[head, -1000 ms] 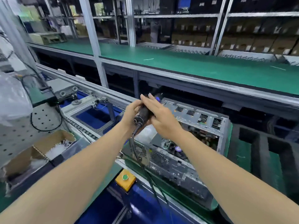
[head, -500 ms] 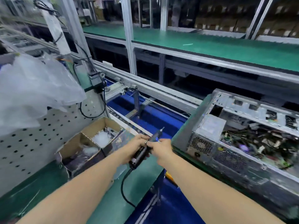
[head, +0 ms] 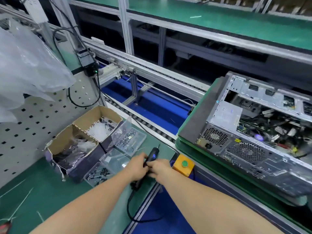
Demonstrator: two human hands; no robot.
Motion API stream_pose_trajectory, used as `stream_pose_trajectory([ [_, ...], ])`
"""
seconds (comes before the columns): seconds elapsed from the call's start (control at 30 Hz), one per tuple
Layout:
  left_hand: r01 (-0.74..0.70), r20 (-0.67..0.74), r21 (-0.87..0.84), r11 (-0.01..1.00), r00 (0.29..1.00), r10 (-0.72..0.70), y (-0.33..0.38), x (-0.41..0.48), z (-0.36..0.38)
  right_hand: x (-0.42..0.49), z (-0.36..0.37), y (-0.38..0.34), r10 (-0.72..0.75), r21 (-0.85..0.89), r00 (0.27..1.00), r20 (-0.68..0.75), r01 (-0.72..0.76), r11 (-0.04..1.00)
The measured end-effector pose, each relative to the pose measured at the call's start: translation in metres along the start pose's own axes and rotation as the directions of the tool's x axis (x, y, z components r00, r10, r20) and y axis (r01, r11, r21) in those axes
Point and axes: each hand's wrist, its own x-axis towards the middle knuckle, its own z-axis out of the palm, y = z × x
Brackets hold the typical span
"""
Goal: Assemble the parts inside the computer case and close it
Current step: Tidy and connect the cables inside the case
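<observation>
Head view is showing both hands meeting toward 6 o'clock, over the green bench mat (head: pixel 50 191). The left hand (head: pixel 137 166) is wrapping its fingers round the black corded electric screwdriver (head: pixel 152 155). The right hand (head: pixel 160 169) is curling onto the same barrel from its 3 o'clock side, so both are holding the tool, its bit pointing toward 1 o'clock. The open grey metal computer case (head: pixel 249 149) is lying on its side at 3 o'clock, well apart from the hands, with its side panel off and cables and boards showing. At 11 o'clock from the hands, the clear plastic tray of silver screws (head: pixel 130 139) is sitting just beside the brown cardboard box (head: pixel 94 125).

By my judgement the fastening step is in hand: the person is readying the tool beside the screws, and closing is not yet done. The next move is probably calling for 1 hand letting go to pick a screw, seating it on the bit, then carrying the tool across to the case at 3 o'clock.
</observation>
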Motion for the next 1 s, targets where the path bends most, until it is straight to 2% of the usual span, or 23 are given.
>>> stream_pose_trajectory([
  [0.1,0.048,-0.012,0.016,0.999,0.999,-0.048,-0.005,-0.001,0.008,-0.001,0.001,0.009,0.003,-0.009,1.000,-0.004,-0.003,1.000],
  [0.27,0.177,-0.092,-0.021,0.984,0.980,-0.178,0.001,-0.005,0.020,-0.009,0.002,0.006,0.018,-0.029,0.997,0.078,-0.016,0.999],
  [0.43,0.216,-0.123,0.057,0.975,0.970,-0.207,0.005,-0.004,0.023,-0.010,-0.004,0.004,0.022,-0.040,0.992,0.122,-0.018,0.999],
  [0.63,0.196,-0.126,0.104,0.975,0.975,-0.183,0.009,0.001,0.024,-0.014,-0.013,0.003,0.022,-0.007,0.988,0.151,-0.021,1.000],
  [0.83,0.195,-0.140,0.135,0.972,0.974,-0.176,0.018,0.007,0.026,-0.015,-0.019,-0.005,0.030,-0.015,0.993,0.116,-0.029,0.999],
  [1.0,0.217,-0.277,0.136,0.967,0.945,-0.173,0.034,0.013,0.019,-0.032,-0.027,-0.031,0.012,-0.134,1.000,-0.007,-0.013,0.991],
])
